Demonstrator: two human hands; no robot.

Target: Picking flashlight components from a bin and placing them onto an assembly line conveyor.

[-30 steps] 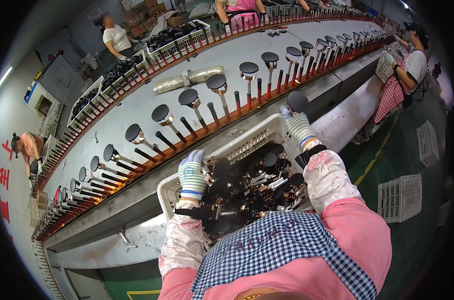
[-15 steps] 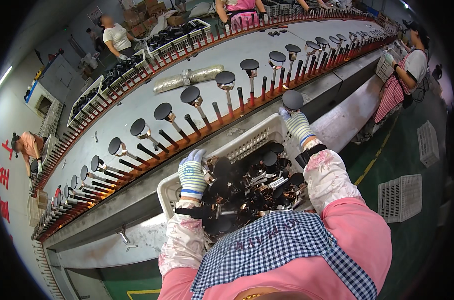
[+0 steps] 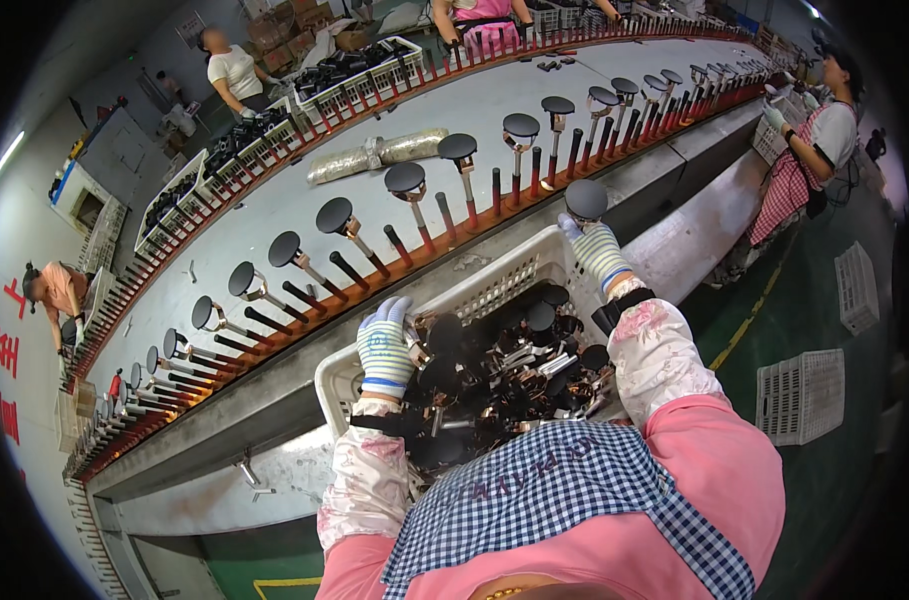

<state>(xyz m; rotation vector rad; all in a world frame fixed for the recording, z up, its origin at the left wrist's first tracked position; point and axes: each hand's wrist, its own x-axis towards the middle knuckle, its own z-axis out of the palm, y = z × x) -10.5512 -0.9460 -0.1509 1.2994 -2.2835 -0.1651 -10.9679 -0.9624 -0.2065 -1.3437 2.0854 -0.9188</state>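
Observation:
Both my hands wear striped knit gloves. My left hand [image 3: 385,350] lies at the left side of a white plastic crate [image 3: 336,385], its fingers stretched out over the rim. Beside its thumb is a black disc-topped metal part [image 3: 444,333]; whether they touch I cannot tell. At the crate's far right corner my right hand [image 3: 602,252] is closed on another black disc-topped part [image 3: 585,199], its disc facing up and hiding some fingertips. Inside the crate is a jumbled heap of metal parts with black discs [image 3: 542,317].
Beyond the crate runs a curved line of upright rods [image 3: 396,246], many bearing disc-topped parts [image 3: 405,179]. A wrapped roll [image 3: 379,155] lies on the grey table [image 3: 304,205]. A co-worker [image 3: 819,140] stands at right, above white crates [image 3: 800,397] on the floor.
The line of rods with its disc-topped parts has shifted a little to the right. The co-worker at right has moved their hands. My hands have stayed in place.

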